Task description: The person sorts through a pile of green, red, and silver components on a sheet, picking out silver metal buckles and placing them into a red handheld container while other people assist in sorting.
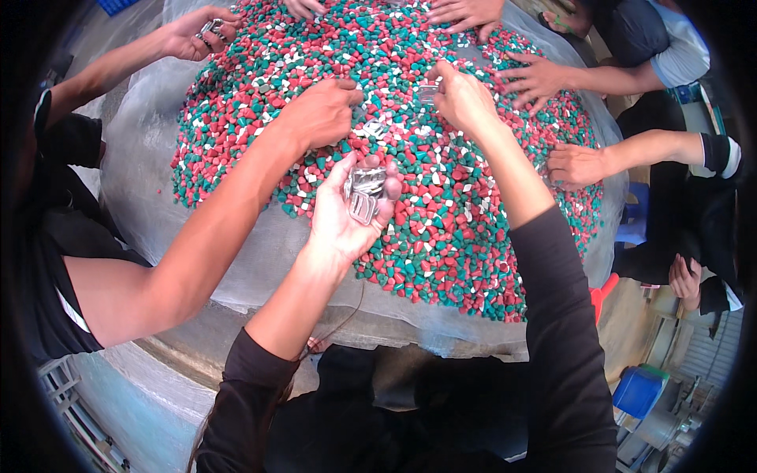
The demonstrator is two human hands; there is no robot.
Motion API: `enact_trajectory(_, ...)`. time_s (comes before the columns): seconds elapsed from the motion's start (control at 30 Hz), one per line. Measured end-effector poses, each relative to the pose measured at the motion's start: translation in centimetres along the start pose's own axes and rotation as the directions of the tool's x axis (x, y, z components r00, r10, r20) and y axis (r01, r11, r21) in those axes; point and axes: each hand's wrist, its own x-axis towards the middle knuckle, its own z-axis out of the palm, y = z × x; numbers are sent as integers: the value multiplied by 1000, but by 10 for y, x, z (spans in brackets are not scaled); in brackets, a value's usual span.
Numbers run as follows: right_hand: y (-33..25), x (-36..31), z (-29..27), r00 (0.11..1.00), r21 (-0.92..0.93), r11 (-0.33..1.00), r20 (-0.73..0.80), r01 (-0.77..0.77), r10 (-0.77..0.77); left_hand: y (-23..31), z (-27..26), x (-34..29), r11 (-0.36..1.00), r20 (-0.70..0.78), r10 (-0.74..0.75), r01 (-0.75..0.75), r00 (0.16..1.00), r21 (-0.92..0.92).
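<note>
My left hand [335, 209] is turned palm up, fingers curled around a small heap of silver metal buckles [363, 206]. It hovers over the near side of a broad pile of red, green and white pebble-like chips [426, 244]. Farther right, my right hand [467, 101] pinches a flat silver buckle [428, 94] between thumb and fingers, just above the chips. A few shiny metal pieces [374, 128] lie on the pile between my hands.
Co-workers' hands surround the pile: one hand [322, 114] reaches in close beside my left, another [206, 33] holds metal pieces, and several work at the far and right sides. A pale sheet [236, 260] lies beneath. A blue container [639, 392] stands lower right.
</note>
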Motion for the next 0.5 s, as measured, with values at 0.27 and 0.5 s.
enact_trajectory(0.27,-28,-7,9,878,513,852,359,99,-318,-3,-1,-3,972,-121,215,-200,969,123)
enact_trajectory(0.5,-36,-10,28,940,94,969,239,228,-244,-1,-18,-5,999,-6,31,-31,999,17)
